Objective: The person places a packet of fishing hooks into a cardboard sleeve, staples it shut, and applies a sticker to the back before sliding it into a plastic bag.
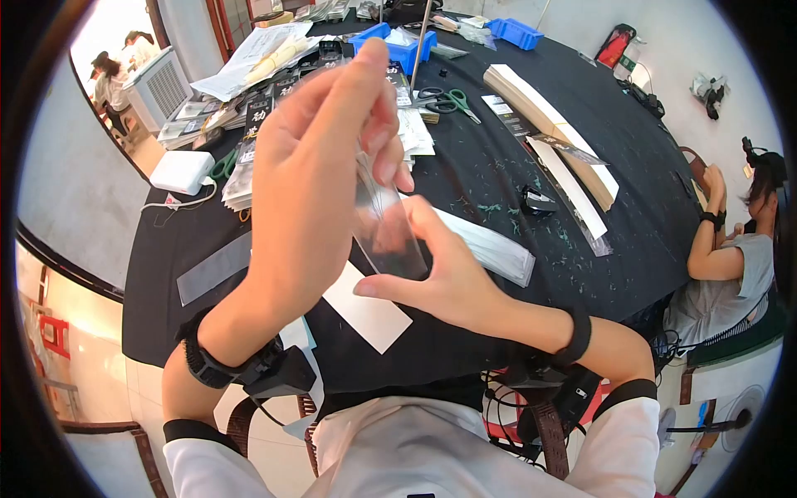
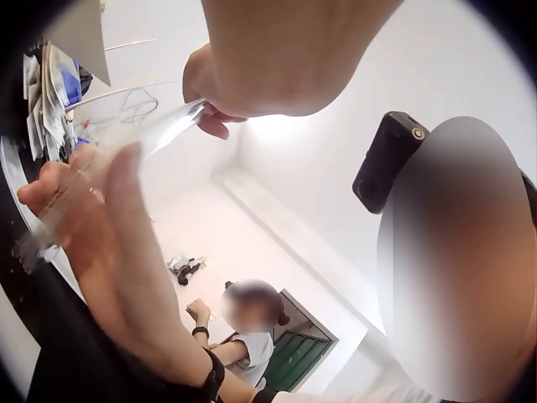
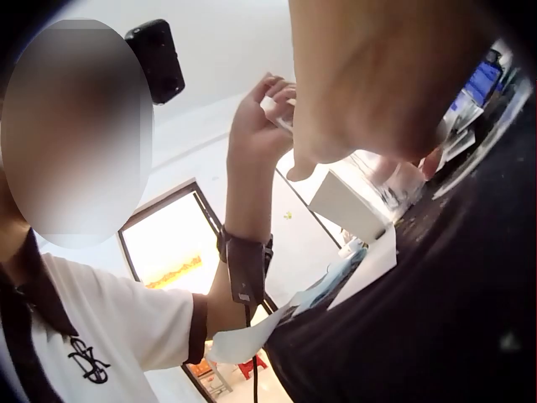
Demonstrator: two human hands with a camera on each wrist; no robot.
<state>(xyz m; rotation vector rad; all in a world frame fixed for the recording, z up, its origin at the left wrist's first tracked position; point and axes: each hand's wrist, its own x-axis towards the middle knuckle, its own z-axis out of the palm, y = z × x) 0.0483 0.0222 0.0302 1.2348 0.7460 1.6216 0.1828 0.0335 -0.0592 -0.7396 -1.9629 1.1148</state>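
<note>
A long clear plastic sleeve [image 1: 383, 224] is held upright above the black table [image 1: 498, 191]. My left hand [image 1: 332, 158] pinches its upper end between thumb and fingers. My right hand [image 1: 432, 266] cups the sleeve's lower end from the right, its thumb lying under the bottom edge. In the left wrist view the clear sleeve [image 2: 117, 151] runs between both hands. In the right wrist view the left hand [image 3: 264, 113] is raised with the sleeve's top in its fingers.
A white card [image 1: 365, 311] lies under my hands, and a grey strip [image 1: 213, 267] to its left. A stack of white sleeves [image 1: 490, 245], long paper packs [image 1: 552, 133], green scissors [image 1: 448, 101], blue bins [image 1: 394, 46] and printed packets [image 1: 249, 124] lie farther back. A person [image 1: 730, 249] sits at the right.
</note>
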